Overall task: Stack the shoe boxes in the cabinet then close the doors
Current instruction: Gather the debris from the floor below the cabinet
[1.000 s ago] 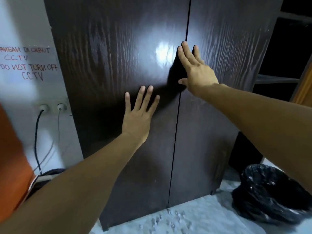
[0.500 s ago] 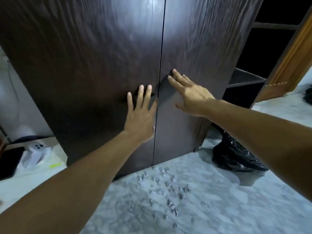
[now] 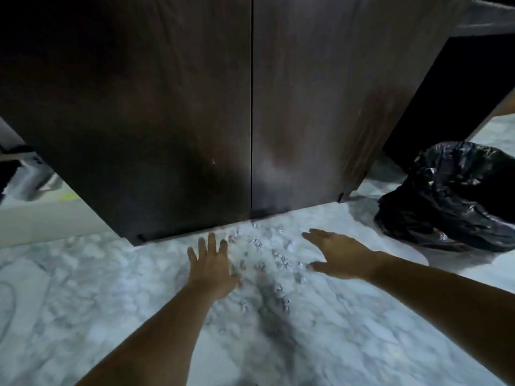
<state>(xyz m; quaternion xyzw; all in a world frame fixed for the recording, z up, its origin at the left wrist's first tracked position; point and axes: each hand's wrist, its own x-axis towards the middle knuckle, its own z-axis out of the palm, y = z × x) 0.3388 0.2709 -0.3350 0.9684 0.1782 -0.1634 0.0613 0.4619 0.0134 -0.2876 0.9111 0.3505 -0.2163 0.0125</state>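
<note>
The dark wooden cabinet fills the upper half of the view, its left door point(image 3: 156, 112) and right door point(image 3: 315, 107) both shut with a thin seam between them. No shoe boxes show; whatever is inside is hidden. My left hand point(image 3: 211, 263) hangs below the doors over the marble floor, fingers straight and spread, holding nothing. My right hand point(image 3: 340, 254) is to its right, palm turned inward, fingers extended, also holding nothing. Neither hand touches the cabinet.
A crumpled black plastic bag point(image 3: 451, 196) lies on the floor right of the cabinet. Small grey crumbs point(image 3: 267, 254) are scattered on the white marble floor point(image 3: 362, 330) by the cabinet base. A dark open shelf unit point(image 3: 457, 87) stands behind the bag. Pale objects point(image 3: 30, 176) sit at the left edge.
Both hands have come off the closed doors and dropped toward the floor. The view has tilted down, so the cabinet's base and more floor show.
</note>
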